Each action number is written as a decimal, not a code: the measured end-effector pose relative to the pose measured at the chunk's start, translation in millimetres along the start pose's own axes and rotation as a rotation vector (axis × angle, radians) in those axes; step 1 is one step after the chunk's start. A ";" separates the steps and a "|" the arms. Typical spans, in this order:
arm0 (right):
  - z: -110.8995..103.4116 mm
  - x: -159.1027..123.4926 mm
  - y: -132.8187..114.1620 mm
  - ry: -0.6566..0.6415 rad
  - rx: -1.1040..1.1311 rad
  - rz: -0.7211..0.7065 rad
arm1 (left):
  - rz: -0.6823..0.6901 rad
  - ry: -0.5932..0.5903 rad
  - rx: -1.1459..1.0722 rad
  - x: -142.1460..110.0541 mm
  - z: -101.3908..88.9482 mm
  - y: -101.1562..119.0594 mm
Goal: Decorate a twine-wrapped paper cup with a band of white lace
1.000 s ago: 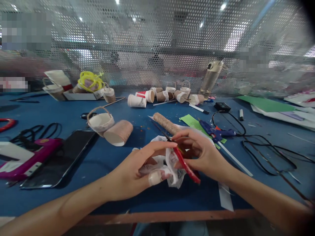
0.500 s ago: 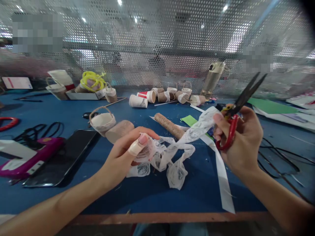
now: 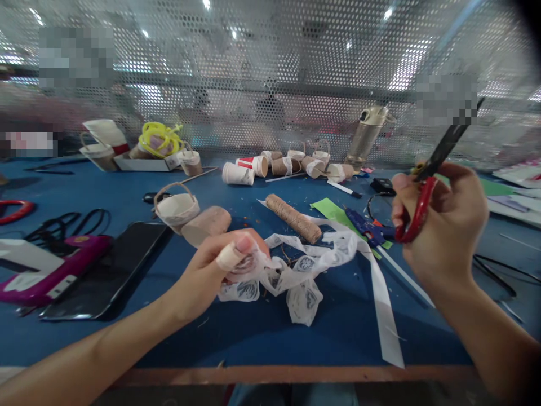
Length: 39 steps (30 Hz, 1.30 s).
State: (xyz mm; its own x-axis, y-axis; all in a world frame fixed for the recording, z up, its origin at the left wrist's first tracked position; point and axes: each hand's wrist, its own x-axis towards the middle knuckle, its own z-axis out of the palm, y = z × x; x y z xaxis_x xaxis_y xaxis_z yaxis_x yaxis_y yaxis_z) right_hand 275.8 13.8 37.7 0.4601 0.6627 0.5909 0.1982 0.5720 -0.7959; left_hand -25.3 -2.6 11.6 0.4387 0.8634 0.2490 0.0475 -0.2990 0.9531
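Observation:
My left hand (image 3: 211, 256), a wrap around its thumb, is closed on a bunched roll of white lace ribbon (image 3: 250, 264). Loose loops of the lace trail rightward over the blue table. In my right hand (image 3: 452, 231) are red-handled scissors (image 3: 425, 206), dark blades pointing up and to the right, held away from the lace. Between the hands lie a twine-wrapped tube (image 3: 293, 219) and a blue glue gun (image 3: 366, 224) with a white glue stick. A white paper strip (image 3: 385, 316) runs towards the table's front edge.
Left of my left hand are a small white basket (image 3: 176, 207), a brown cylinder (image 3: 208, 226), a black phone (image 3: 110, 270) and a magenta device (image 3: 80, 270). Paper cups (image 3: 237, 174) and small baskets line the back, before a perforated metal screen (image 3: 270, 67). A bottle (image 3: 366, 135) stands back right.
My right hand has let go of the lace end and moved right with the scissors. The lace has dropped onto the table, uncovering the glue gun. My left hand has closed more around the roll.

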 end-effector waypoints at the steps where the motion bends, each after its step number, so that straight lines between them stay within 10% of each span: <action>1: -0.9 0.6 1.0 -0.014 -0.057 -0.031 | -0.003 -0.010 0.026 1.5 0.7 1.3; 8: 5.6 -17.0 12.7 -0.778 -0.725 0.003 | -0.038 -0.032 -0.006 5.6 5.1 6.2; 12: 9.7 -30.0 12.1 -0.982 -0.801 -0.041 | 0.100 0.106 0.198 3.1 4.9 9.0; 19: 10.6 -39.0 10.3 -1.069 -0.753 -0.068 | 0.338 0.133 0.383 4.5 1.8 12.9; 31: 27.9 -69.8 -2.1 -1.070 -0.121 0.160 | 0.216 -0.087 0.450 6.9 13.0 6.5; 39: 28.7 -66.5 -2.4 -0.914 0.244 0.433 | -0.090 -0.245 -0.010 4.4 15.3 8.0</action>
State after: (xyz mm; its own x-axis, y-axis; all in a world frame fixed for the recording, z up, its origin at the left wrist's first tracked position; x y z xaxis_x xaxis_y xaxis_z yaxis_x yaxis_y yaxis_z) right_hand 219.8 -17.8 4.0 -0.4017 0.8899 0.2162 -0.0552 0.2121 -0.9757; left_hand -9.2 -7.5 17.7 0.6374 0.7618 0.1153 0.0879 -0.2206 0.9714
